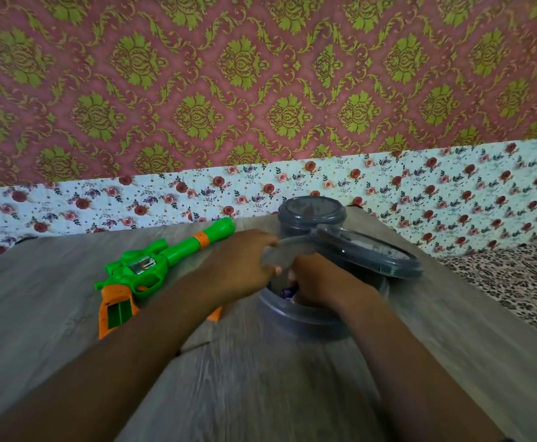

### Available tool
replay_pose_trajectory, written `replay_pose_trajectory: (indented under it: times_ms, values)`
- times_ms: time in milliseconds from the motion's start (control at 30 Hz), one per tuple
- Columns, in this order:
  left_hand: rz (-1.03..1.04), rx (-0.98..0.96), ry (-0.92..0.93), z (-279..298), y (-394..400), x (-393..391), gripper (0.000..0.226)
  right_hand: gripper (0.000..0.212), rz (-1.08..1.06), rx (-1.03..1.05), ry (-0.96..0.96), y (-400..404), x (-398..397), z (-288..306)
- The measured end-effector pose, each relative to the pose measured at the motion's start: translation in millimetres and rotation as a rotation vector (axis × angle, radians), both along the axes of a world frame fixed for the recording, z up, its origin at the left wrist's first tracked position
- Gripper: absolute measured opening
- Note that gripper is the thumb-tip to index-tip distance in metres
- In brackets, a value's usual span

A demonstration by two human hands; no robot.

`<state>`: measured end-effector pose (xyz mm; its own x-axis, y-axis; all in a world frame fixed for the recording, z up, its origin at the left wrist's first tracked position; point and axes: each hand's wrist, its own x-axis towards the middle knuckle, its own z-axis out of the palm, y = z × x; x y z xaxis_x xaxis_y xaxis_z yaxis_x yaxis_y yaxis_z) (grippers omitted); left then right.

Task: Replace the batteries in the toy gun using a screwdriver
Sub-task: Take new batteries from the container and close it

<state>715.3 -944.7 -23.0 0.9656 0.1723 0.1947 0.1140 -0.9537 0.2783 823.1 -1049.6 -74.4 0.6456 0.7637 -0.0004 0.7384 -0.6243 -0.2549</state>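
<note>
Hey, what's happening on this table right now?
A person is digging into a grey plastic container with the right hand, while the left hand steadies its rim. The lid is off, tilted against the container's far edge. The green and orange toy gun lies untouched on the wooden table.

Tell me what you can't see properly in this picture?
All in the head view:
- What the right hand is reaching for inside the near grey container: its fingers are hidden by the hand itself; only a purple scrap shows.
- What the left hand holds: blurred by motion.
- The toy gun: its underside is partly covered by the left forearm.
- No screwdriver can be made out.
</note>
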Motion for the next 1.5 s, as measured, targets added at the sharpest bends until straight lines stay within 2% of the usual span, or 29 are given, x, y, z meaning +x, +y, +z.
replay_pose_trajectory:
  times_ms: [67, 167, 300, 467, 567, 667, 733, 867, 933, 1033, 1133, 1200, 1267, 1400, 1500]
  values:
    - [-0.011, 0.162, 0.215, 3.4, -4.1, 20.2, 0.056, 0.015, -0.007, 0.000, -0.028, 0.4, -0.9, 0.3]
    - [0.037, 0.337, 0.483, -1.0, -11.8, 45.4, 0.050, 0.027, -0.023, 0.009, -0.026, -2.0, -2.5, 1.5]
    - [0.101, 0.467, 0.612, -10.0, -16.0, 64.0, 0.047, 0.031, -0.041, 0.039, -0.014, -5.4, -2.3, 0.1]
    - [0.136, 0.614, 0.700, -21.0, -16.8, 74.2, 0.043, 0.026, -0.055, 0.035, -0.035, -0.7, 0.0, -3.8]
    - [0.096, 0.594, 0.631, -18.3, -17.4, 69.3, 0.041, 0.027, -0.050, 0.021, -0.055, 0.4, -0.9, -2.8]
    - [0.046, 0.442, 0.496, -12.8, -12.9, 57.9, 0.039, 0.035, -0.060, 0.043, -0.056, -2.2, -2.4, 0.7]
    - [0.035, 0.312, 0.336, -5.7, -7.8, 45.1, 0.043, 0.040, -0.063, 0.070, -0.057, -3.6, -4.3, 2.4]
    - [0.118, 0.020, -0.157, 1.1, 4.3, -5.3, 0.056, 0.030, -0.064, 0.109, -0.116, -7.6, -13.5, 11.4]
    - [0.152, -0.047, -0.258, -9.9, 11.8, -32.3, 0.061, 0.022, -0.069, 0.174, -0.164, -9.6, -18.1, 13.7]
    - [0.194, -0.121, -0.184, -39.3, 21.1, -64.2, 0.066, 0.013, -0.046, 0.230, -0.253, -9.7, -25.3, 14.8]
    - [0.190, -0.209, -0.135, -58.5, 29.4, -76.3, 0.072, 0.018, -0.028, 0.295, -0.301, -12.2, -33.0, 22.9]
    - [0.151, -0.227, -0.109, -63.5, 34.0, -78.5, 0.076, 0.023, 0.005, 0.408, -0.322, -12.5, -43.3, 32.4]
    - [0.094, -0.236, -0.064, -66.3, 36.8, -77.3, 0.081, 0.023, 0.051, 0.500, -0.279, -9.2, -60.8, 40.1]
    - [0.045, -0.267, -0.038, -71.6, 41.8, -76.1, 0.086, 0.019, 0.127, 0.396, -0.176, 10.0, -97.8, 30.8]
    - [0.049, -0.278, -0.081, -73.6, 45.6, -76.2, 0.088, 0.026, 0.085, 0.254, -0.291, 20.6, -121.7, 22.6]
